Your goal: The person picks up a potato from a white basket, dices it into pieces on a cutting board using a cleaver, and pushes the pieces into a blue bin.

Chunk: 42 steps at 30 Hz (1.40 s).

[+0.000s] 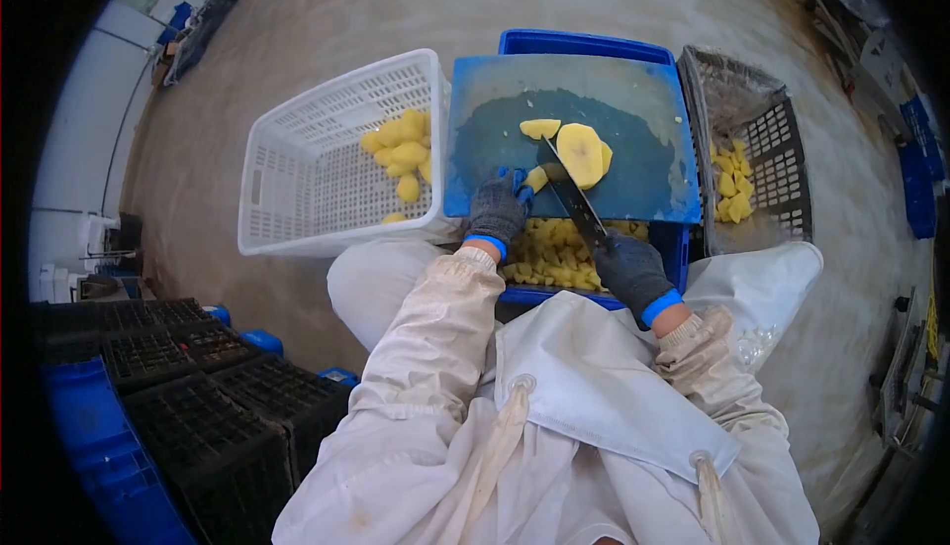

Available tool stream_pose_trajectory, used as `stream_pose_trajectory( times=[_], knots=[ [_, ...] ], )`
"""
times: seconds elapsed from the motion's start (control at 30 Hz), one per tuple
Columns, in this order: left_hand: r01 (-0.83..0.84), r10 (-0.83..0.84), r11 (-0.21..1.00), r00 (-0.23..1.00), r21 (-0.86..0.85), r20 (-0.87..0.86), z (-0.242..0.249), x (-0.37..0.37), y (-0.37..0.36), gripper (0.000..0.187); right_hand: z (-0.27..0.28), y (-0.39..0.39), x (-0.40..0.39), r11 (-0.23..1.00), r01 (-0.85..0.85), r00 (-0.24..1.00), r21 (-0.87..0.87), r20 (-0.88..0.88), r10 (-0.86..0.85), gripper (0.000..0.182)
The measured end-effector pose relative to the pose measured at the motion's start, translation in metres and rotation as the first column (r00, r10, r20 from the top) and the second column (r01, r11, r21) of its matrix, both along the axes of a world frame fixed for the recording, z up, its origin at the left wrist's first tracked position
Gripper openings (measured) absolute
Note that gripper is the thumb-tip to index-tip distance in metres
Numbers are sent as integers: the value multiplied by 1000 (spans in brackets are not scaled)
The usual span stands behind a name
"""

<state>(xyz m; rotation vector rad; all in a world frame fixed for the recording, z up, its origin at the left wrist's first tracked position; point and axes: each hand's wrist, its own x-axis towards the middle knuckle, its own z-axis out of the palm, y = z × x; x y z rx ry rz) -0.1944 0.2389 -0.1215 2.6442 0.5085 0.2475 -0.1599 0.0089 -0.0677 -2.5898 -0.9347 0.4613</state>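
Observation:
My right hand (pixel 629 266), in a dark glove with a blue cuff, grips a knife (pixel 580 206). Its blade slants up and left across the blue cutting board (pixel 648 184). My left hand (pixel 498 206), gloved the same way, has its fingers closed on a small potato piece (pixel 536 179) just left of the blade. Right behind the blade lies a large cut potato (pixel 579 154), its flat yellow face up. A potato wedge (pixel 540 129) rests beyond the knife tip. Below the board's near edge, many potato chunks (pixel 554 256) fill a blue crate (pixel 677 253).
At left stands a white slatted crate (pixel 341 99) with several peeled potatoes (pixel 404 144). A dark crate (pixel 792 174) with a plastic liner at right holds potato chunks (pixel 732 184). Stacked black crates (pixel 213 426) are at lower left.

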Motion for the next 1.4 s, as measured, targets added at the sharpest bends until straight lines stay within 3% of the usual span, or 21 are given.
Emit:
stream_pose_trajectory(
  times=[0.23, 0.43, 0.63, 0.73, 0.83, 0.9, 1.03, 1.13, 1.2, 1.23, 1.3, 1.4],
  knots=[
    [-2, 2, 1000, 1000, -5, -30, -3, 2, 1, 30, 35, -11, -13, 999, -24, 1000, -30, 14, 25, 23],
    [-10, 11, 999, 1000, -49, 19, 0, -1, -1, 30, 7, 3, -6, 993, -63, 998, -97, -19, 62, 23],
    [-14, 26, 987, 997, -159, 71, -8, -11, 7, 39, 27, -2, -14, 999, 36, 998, 12, -61, -35, 24],
    [-14, 14, 986, 1000, -167, -1, 5, -9, 8, 47, 34, -20, -21, 981, 133, 989, 143, -84, -122, 22],
    [-23, 21, 997, 999, -70, -31, 13, 2, -3, 53, 28, -34, -21, 950, 181, 984, 256, -47, -175, 20],
    [16, -3, 995, 991, 94, -136, 11, 10, -5, 57, 30, -38, -20, 943, 218, 976, 252, -54, -212, 20],
    [73, -42, 983, 982, 166, -186, 9, 6, -6, 60, 31, -45, -17, 893, 341, 939, 294, -148, -311, 20],
    [182, -134, 975, 937, 126, -321, 33, -6, -14, 59, 34, -48, -14, 874, 395, 905, 283, -282, -318, 20],
    [236, -274, 962, 813, -140, -514, 57, -6, -20, 56, 23, -51, -12, 878, 376, 919, 297, -242, -311, 20],
    [239, -276, 961, 810, -139, -518, 53, -1, -17, 56, 20, -52, -11, 883, 354, 932, 309, -196, -305, 19],
    [-11, -8, 996, 979, -89, -206, 36, 17, -5, 54, 24, -52, -11, 873, 379, 916, 308, -256, -307, 19],
    [67, -48, 997, 951, 50, -306, 15, 46, -2, 53, 13, -55, -10, 860, 407, 898, 309, -308, -314, 20]
  ],
)
